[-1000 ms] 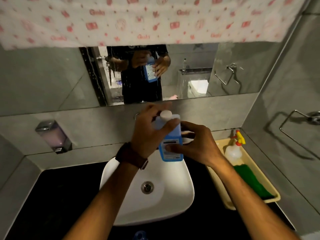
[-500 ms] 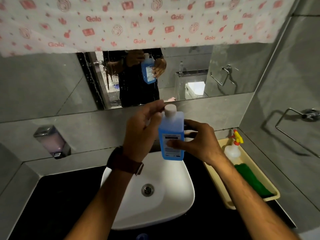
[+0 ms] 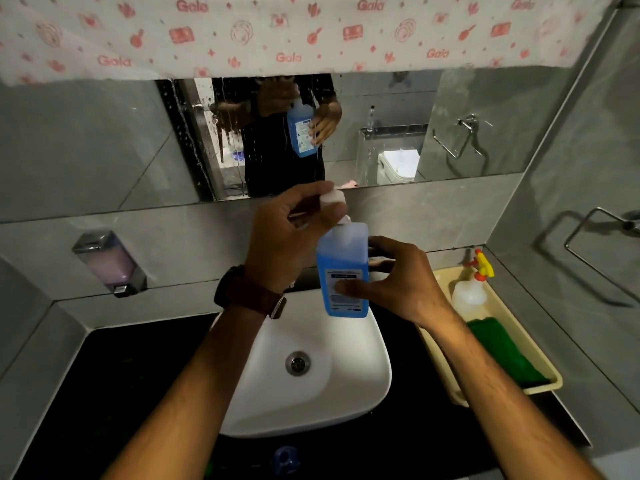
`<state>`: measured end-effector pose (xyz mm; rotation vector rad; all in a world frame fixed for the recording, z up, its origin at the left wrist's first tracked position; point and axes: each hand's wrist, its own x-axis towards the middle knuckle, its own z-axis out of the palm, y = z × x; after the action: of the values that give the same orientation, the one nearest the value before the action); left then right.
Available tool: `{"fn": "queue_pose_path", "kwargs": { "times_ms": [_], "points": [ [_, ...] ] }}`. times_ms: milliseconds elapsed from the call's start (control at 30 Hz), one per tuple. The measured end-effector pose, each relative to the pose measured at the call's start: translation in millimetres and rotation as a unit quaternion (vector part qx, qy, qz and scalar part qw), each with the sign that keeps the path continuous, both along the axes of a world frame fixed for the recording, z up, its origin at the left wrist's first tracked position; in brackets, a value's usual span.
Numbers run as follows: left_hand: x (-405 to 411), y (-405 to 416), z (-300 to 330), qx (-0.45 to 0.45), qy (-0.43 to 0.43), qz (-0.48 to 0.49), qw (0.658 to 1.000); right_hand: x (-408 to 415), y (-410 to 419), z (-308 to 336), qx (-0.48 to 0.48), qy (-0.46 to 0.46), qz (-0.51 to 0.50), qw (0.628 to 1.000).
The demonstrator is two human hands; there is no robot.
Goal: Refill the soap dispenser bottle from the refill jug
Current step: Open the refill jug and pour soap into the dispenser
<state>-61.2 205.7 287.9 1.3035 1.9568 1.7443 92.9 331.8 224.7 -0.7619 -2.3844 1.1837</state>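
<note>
The blue bottle [image 3: 344, 270] is up in the air, right over the back edge of the white sink [image 3: 311, 375]. The right hand [image 3: 398, 282] holds the bottle around its middle, with the thumb pressed on the label and the other fingers curled behind. The left hand [image 3: 287, 233] is just above the bottle, and its fingers pinch the white cap [image 3: 331, 199]. The cap looks lifted a little off the neck, so I think the cap is coming off. I cannot tell if it is all the way loose.

The bottle is nearly full of blue liquid. If the right hand tips it while the cap is off, the liquid could spill into the sink or onto the black counter [image 3: 104, 393] beside the sink. If the hands get soapy, the bottle could slip and drop into the sink. The small cap could also fall from the fingers and roll toward the drain [image 3: 298, 363].

On the wall to the left of the sink is a soap dispenser [image 3: 109, 263] with pale pink soap. To the right of the sink is a yellow tray [image 3: 540, 370] holding a spray bottle [image 3: 471, 289] and a green cloth [image 3: 502, 351].
</note>
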Motion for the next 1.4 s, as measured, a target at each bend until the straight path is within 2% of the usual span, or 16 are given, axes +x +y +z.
{"fn": "queue_pose_path", "kwargs": {
  "times_ms": [100, 233, 333, 433, 533, 633, 733, 833, 933, 1167, 1300, 1400],
  "points": [
    [-0.2, -14.8, -17.1, 0.034, -0.017, 0.042, 0.998, 14.3, -5.1, -20.4, -0.038, 0.015, -0.006, 0.999],
    [-13.9, -16.7, -20.9, 0.011, -0.064, 0.047, 0.997, 9.6, 6.3, -17.1, -0.080, 0.045, 0.005, 0.996],
    [-13.0, -24.2, -37.2, -0.032, -0.052, 0.034, 0.998, 16.5, 11.2, -22.1, -0.101, 0.072, 0.001, 0.992],
    [5.1, -37.6, -101.9, -0.132, -0.096, 0.049, 0.985, 40.5, 7.6, -62.7, -0.130, 0.048, 0.016, 0.990],
    [39.3, -58.0, -176.1, -0.272, -0.078, 0.070, 0.957, 75.0, -4.4, -112.8, -0.151, 0.019, 0.005, 0.988],
    [68.9, -65.4, -227.8, -0.378, -0.003, 0.031, 0.925, 97.1, -11.3, -148.7, -0.164, -0.001, -0.009, 0.986],
    [90.7, -61.4, -269.8, -0.488, 0.109, -0.042, 0.865, 112.9, -16.8, -184.0, -0.174, -0.037, -0.020, 0.984],
    [99.2, -58.0, -295.4, -0.551, 0.168, -0.100, 0.811, 119.1, -22.3, -212.2, -0.186, -0.059, -0.025, 0.981],
    [102.1, -54.5, -310.7, -0.585, 0.218, -0.133, 0.770, 116.8, -25.5, -234.7, -0.179, -0.065, -0.027, 0.981],
    [99.5, -48.2, -329.5, -0.625, 0.275, -0.171, 0.710, 113.8, -32.5, -268.1, -0.181, -0.092, -0.023, 0.979],
    [101.0, -47.6, -329.3, -0.638, 0.277, -0.177, 0.696, 113.2, -38.5, -278.8, -0.176, -0.109, -0.014, 0.978],
    [104.3, -47.9, -321.4, -0.629, 0.269, -0.165, 0.711, 113.9, -39.0, -281.5, -0.172, -0.109, -0.016, 0.979]
  ]
}}
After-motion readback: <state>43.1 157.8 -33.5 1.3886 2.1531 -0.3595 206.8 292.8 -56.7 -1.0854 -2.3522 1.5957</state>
